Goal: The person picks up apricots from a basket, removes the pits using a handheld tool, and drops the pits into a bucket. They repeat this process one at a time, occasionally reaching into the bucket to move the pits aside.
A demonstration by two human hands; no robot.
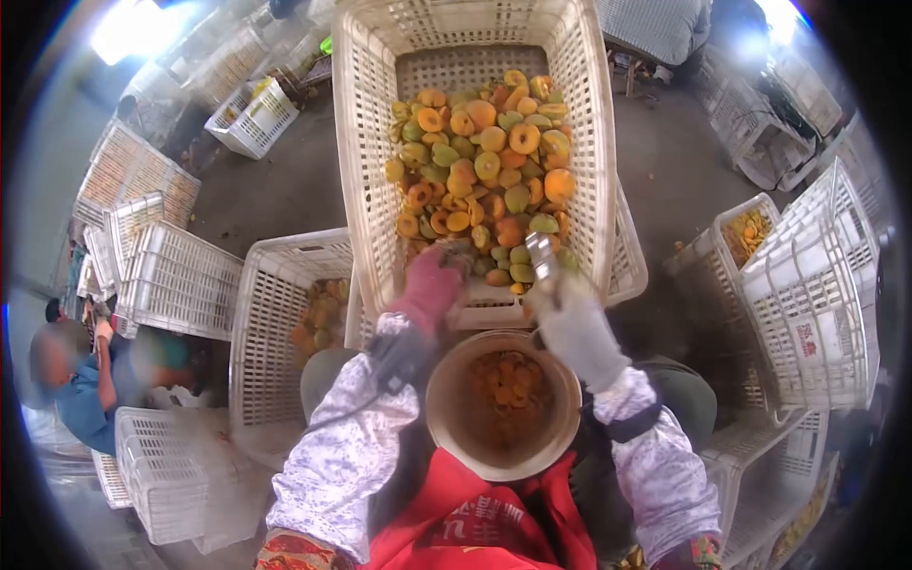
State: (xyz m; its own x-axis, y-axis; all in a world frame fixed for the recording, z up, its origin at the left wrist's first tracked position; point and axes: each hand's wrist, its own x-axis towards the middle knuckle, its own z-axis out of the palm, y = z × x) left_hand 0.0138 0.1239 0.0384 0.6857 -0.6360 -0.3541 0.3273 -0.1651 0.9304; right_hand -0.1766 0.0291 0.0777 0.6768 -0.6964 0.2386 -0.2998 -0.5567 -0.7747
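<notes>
Person (85, 385), far left, blue top, low among crates (185, 280), these stacked, apparently to spare floor. Side crate (261, 385), part-filled with fruit (320, 318), beside the left knee. Main crate (366, 161), set on a lower crate (627, 256), seemingly to bring its load up to hand height. Left hand (434, 287), red-gloved, at the heap's near left edge; blurred, cannot tell whether it pinches anything. Heap (489, 166), orange and green, many pieces halved and hollow, in main crate, mostly within reach. Bucket (451, 418), between the knees, probably steadied by them, orange pieces inside. Tool (542, 256), metal, end towards the heap. Right hand (577, 328), grey-gloved, fingers closed round tool, likely for firm control. Right crate (708, 256), well apart, part-filled
</notes>
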